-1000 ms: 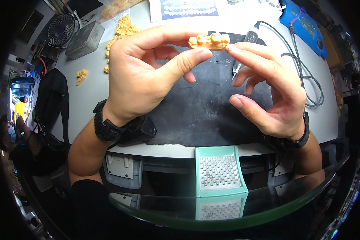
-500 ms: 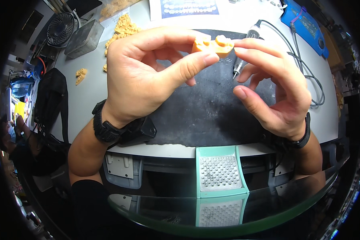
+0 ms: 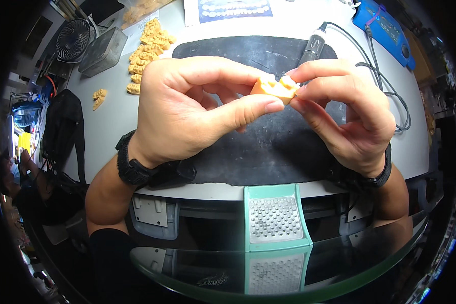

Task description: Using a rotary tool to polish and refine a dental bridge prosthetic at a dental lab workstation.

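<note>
A small yellow dental model piece [image 3: 274,90] with tooth shapes along its top is held above the black mat [image 3: 248,157]. My left hand [image 3: 192,99] grips its left end between thumb and forefinger. The fingertips and thumb of my right hand [image 3: 347,104] close on its right end. Part of the piece is covered by my fingers. Behind my right hand lies a dark rotary handpiece [image 3: 313,46], its tip hidden by that hand.
Several yellow dental models [image 3: 149,50] stand in a row at the back left, with one more model [image 3: 99,99] apart. A fan [image 3: 73,39], a metal box [image 3: 104,50], a blue control unit [image 3: 382,30] and a cable surround the mat. A green-framed perforated tray [image 3: 276,220] juts from the front edge.
Both hands and the dental model have come lower, nearer to me. My right thumb, apart from the piece before, now pinches its right end with the fingers.
</note>
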`<state>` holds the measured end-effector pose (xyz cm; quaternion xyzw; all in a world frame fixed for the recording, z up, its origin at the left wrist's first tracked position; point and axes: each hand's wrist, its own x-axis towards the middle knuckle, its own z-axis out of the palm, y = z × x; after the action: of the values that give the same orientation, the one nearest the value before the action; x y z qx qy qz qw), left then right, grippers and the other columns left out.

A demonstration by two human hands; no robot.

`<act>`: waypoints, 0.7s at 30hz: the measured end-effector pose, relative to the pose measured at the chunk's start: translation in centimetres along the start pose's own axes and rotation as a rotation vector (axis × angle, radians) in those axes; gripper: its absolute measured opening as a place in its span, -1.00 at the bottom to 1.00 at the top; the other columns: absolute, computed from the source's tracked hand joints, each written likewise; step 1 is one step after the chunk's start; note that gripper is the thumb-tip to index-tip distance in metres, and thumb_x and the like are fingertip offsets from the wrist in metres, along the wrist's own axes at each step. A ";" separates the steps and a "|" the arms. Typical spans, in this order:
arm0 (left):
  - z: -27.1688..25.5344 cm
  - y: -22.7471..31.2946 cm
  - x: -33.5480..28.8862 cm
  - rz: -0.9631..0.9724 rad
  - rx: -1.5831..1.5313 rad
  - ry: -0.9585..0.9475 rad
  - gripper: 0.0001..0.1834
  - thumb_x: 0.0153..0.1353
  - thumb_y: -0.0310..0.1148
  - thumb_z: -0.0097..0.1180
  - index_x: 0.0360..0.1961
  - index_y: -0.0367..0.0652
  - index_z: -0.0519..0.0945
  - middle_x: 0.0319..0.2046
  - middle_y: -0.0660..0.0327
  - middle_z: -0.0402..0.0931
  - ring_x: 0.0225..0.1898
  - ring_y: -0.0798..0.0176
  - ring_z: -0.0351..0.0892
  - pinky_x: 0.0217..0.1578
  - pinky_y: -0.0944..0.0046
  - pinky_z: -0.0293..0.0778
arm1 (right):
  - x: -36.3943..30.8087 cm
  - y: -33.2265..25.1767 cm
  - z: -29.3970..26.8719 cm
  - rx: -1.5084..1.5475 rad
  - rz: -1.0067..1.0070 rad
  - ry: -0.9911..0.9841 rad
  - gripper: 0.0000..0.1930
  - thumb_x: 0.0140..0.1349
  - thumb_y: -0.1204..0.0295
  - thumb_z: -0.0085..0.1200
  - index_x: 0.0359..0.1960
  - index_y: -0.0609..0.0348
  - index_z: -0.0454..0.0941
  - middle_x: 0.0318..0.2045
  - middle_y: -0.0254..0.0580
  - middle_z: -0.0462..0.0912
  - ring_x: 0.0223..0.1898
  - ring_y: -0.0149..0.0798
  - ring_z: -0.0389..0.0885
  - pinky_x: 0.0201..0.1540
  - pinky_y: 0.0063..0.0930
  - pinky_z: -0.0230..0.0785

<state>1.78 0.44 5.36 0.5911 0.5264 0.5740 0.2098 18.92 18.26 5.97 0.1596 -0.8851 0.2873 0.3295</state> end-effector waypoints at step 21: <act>0.0 -0.1 0.0 0.042 0.033 -0.012 -0.76 0.13 -0.62 0.38 -0.16 -0.45 0.69 -0.32 0.01 0.72 -0.44 0.35 0.71 -0.48 0.47 0.64 | -0.1 -0.4 0.2 0.054 0.090 -0.036 -0.78 0.11 0.79 0.25 -0.21 0.37 0.58 -0.17 0.04 0.64 -0.29 -0.37 0.66 -0.25 -0.61 0.53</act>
<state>1.74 0.46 5.25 0.6089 0.5221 0.5658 0.1911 19.07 17.83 5.87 0.1336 -0.8890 0.3229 0.2958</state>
